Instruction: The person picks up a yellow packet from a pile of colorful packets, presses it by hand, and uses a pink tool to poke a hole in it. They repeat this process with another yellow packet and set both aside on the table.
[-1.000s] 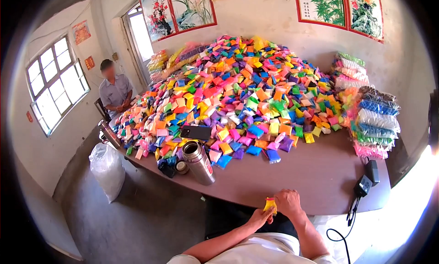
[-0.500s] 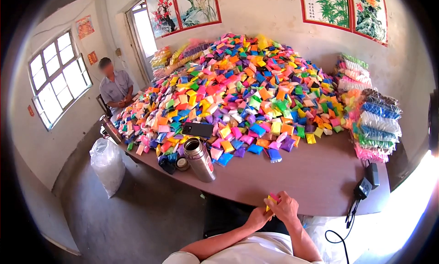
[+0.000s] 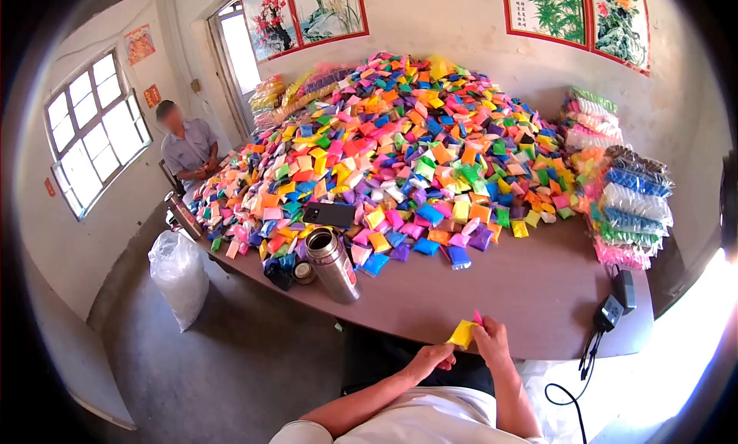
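The person's right hand is pinching a small yellow packet between thumb and fingertips, holding it just above the near edge of the brown table, and a sliver of a pink packet is showing above the same fingers. The left hand is hanging loosely curled just beside and below the yellow packet; the view is too small to tell whether its fingertips are touching it or closing on anything. A huge heap of coloured packets is covering most of the tabletop and rising toward the far wall, leaving a bare strip of table in front of the person. A black phone is lying on the heap's near slope, and an open steel flask is standing at its foot with what looks like its cap just beside it. On the right side of the table, bundled packs are sitting in a tall stack, and two black power adapters are resting near the corner with a cable trailing off the edge. Another person is sitting at the far left end of the table, hands together at the heap. A filled clear plastic sack is standing on the grey concrete floor. Daylight is coming through a barred window and a doorway on the left, and red-framed flower paintings are hanging on the pale back wall.
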Tool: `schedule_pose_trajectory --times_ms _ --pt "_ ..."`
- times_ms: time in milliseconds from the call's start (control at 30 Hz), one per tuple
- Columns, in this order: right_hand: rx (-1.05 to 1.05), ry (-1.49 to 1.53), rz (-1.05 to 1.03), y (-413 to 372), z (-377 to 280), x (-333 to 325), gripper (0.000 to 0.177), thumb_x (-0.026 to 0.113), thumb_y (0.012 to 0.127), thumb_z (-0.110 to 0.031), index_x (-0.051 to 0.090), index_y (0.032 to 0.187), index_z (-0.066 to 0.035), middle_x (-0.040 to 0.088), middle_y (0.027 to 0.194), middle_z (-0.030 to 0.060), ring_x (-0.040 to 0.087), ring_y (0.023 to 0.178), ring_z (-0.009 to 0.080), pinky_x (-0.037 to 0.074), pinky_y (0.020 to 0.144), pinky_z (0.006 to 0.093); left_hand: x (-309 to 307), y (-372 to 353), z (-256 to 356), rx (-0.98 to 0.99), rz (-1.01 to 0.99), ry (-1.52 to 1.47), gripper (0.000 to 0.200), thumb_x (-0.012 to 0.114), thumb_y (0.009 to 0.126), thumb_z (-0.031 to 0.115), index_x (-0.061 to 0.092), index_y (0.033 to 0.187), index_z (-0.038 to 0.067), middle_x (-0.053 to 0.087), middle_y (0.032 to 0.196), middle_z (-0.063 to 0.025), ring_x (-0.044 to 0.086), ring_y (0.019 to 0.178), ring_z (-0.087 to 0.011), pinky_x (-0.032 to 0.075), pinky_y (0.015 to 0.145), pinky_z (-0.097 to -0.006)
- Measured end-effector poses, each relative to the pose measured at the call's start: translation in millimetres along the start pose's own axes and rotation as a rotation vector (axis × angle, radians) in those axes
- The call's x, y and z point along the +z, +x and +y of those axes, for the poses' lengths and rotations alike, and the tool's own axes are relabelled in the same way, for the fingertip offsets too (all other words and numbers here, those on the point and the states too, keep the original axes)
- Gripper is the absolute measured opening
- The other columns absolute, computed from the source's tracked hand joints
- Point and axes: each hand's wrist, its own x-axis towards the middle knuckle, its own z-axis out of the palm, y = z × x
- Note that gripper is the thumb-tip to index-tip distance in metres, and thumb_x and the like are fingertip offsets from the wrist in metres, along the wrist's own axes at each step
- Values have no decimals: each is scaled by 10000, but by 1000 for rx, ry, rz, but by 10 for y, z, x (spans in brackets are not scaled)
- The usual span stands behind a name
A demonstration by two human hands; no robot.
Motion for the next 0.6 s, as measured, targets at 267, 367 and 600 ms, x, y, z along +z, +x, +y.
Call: schedule_pose_trajectory --times_ms 267,367,600 --pt "-224 -312 -11 -79 0 256 213 560 889 -173 671 964 -8 662 793 181 653 706 306 527 658 355 16 11 -56 -15 20 -164 442 512 953 460 630 855 45 661 851 -62 635 742 -119 533 765 -262" --pt "-226 -407 51 -88 -80 185 201 560 886 -226 629 952 -49 662 798 190 653 746 370 529 668 440 15 35 -63 7 109 -35 394 521 960 413 614 872 41 654 835 -83 650 743 -157 543 752 -278" --pt "-235 -344 -20 -95 57 3 200 540 903 -246 559 948 -52 637 869 216 618 814 409 501 696 475 57 34 -78 38 225 -122 415 567 940 398 639 775 23 668 736 -83 658 664 -157 555 680 -278"
